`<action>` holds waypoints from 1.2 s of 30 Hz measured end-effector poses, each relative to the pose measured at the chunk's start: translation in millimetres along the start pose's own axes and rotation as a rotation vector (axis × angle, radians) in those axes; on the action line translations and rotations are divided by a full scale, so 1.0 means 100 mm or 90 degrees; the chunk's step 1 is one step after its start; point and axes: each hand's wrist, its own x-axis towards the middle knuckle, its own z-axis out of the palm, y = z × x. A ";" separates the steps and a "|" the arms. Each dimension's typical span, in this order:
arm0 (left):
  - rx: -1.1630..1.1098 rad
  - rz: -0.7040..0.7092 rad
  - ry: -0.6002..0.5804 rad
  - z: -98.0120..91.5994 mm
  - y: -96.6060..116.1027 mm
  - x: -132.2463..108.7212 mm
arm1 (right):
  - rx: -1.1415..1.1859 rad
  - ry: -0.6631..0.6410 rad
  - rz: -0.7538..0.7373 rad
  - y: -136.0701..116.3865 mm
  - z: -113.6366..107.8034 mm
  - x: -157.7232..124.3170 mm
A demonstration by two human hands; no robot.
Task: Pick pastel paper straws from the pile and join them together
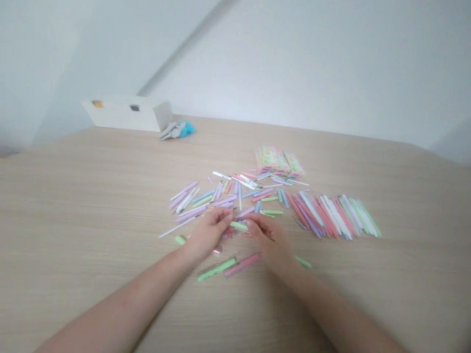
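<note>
Both my hands meet over the middle of a wooden table (73, 196). My left hand (209, 233) and my right hand (267, 238) have their fingers pinched on the two ends of a short green stick (239, 226). Around them lies a loose scatter of pastel sticks (217, 198) in purple, green, pink, blue and white. A green stick (216, 269) and a pink stick (242, 264) lie just below my hands. To the right, several sticks lie side by side in a neat row (334, 214).
A stack of pastel packets (278, 162) sits behind the scatter. At the far left stands a white box (128, 113), with a grey and blue object (178, 130) beside it. A pale wall rises behind the table.
</note>
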 end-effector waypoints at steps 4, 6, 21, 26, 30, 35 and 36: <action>-0.006 -0.005 0.006 0.00 0.01 0.00 | -0.053 0.001 0.004 0.04 -0.04 -0.01; -0.013 -0.010 0.014 -0.01 0.01 0.01 | -0.047 0.028 0.020 0.05 -0.08 -0.01; 0.090 0.002 -0.025 -0.04 -0.05 0.04 | 0.032 0.090 0.065 -0.03 -0.20 0.04; 0.077 -0.006 -0.029 -0.04 -0.05 0.05 | 0.066 0.079 0.091 -0.05 -0.20 0.04; 0.043 0.000 -0.027 -0.03 -0.07 0.06 | 0.066 0.065 0.094 -0.04 -0.20 0.05; 0.020 -0.009 -0.046 -0.03 -0.08 0.07 | 0.074 0.040 0.054 0.03 -0.18 0.04; 0.022 -0.014 -0.049 -0.04 -0.08 0.07 | 0.074 0.036 0.048 0.06 -0.18 0.04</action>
